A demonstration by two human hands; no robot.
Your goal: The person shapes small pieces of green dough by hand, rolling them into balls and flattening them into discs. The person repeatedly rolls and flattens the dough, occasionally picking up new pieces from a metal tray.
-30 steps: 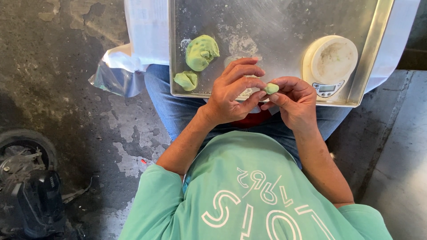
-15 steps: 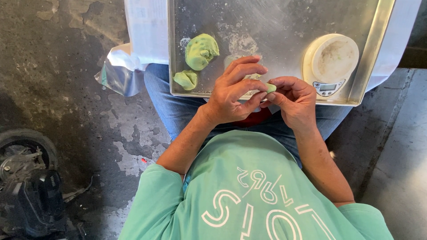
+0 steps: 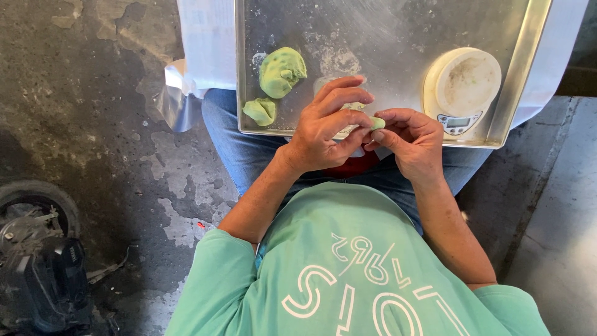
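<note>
My left hand (image 3: 326,124) and my right hand (image 3: 410,137) meet over the near edge of a metal tray (image 3: 385,25) that rests on my lap. Together their fingertips pinch a small green dough piece (image 3: 377,122). Something pale shows under my left fingers; I cannot tell what it is. On the tray's left side lie a large green dough ball (image 3: 282,71) and a smaller green lump (image 3: 261,111). A round white kitchen scale (image 3: 461,87) stands on the tray's right side, just beyond my right hand.
White sheeting (image 3: 205,43) lies under the tray and a crumpled clear bag (image 3: 177,96) hangs at its left. The floor is stained concrete (image 3: 93,93). A dark wheel and machine parts (image 3: 37,249) sit at the lower left.
My left fingers have curled further over the small dough piece, and both hands have shifted slightly while working it. The tray, scale and dough lumps have not moved.
</note>
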